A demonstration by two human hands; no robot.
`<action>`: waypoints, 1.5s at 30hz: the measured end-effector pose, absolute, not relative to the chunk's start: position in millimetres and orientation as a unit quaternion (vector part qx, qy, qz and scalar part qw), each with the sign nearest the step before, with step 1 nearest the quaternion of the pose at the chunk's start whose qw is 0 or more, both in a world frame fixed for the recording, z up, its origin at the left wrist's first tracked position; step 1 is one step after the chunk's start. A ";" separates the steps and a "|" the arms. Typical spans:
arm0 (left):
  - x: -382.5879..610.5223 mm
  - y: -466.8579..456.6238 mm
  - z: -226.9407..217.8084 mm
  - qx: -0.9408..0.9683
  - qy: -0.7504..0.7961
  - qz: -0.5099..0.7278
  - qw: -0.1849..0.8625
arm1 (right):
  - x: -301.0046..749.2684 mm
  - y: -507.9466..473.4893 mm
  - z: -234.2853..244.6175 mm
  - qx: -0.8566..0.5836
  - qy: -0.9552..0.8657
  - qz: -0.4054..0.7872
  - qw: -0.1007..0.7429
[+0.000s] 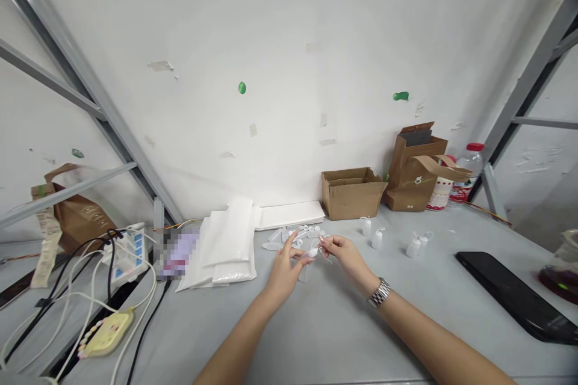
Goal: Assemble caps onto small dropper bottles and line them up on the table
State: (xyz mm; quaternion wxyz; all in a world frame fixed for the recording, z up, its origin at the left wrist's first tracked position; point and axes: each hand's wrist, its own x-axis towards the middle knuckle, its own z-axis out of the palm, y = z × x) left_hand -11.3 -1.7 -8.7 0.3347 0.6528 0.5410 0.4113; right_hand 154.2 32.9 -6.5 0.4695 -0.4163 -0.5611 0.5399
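Observation:
My left hand is closed around a small translucent white squeeze bottle, held upright just above the grey table. Beside its cap, my right hand pinches a thin pale loop or string; its exact kind is too small to make out. Behind my hands lies a loose pile of small clear-white plastic bottles and parts. To the right stand several capped bottles of the same sort, among them one bottle close by and another bottle farther right.
White padded mailers lie stacked on the left, near a power strip with tangled cables and a yellow device. Against the wall stand a cardboard box and a brown paper bag. A black tray-like object lies at right.

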 end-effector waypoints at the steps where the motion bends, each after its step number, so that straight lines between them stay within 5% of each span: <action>1: -11.6 -1.6 -8.8 0.655 0.539 0.411 0.334 | 154.2 33.0 -6.6 -0.416 -0.563 0.538 0.469; 37: -4.7 -3.1 -9.7 0.652 0.533 0.431 0.324 | 149.6 29.6 -7.1 -0.468 -0.616 0.420 0.474; 42: -8.3 -0.8 -15.5 0.720 0.538 0.375 0.228 | 175.1 40.8 13.1 -0.484 -0.693 0.198 0.497; 45: -12.9 1.4 -24.1 0.786 0.543 0.283 0.086 | 194.1 54.6 25.5 -0.533 -0.737 0.001 0.416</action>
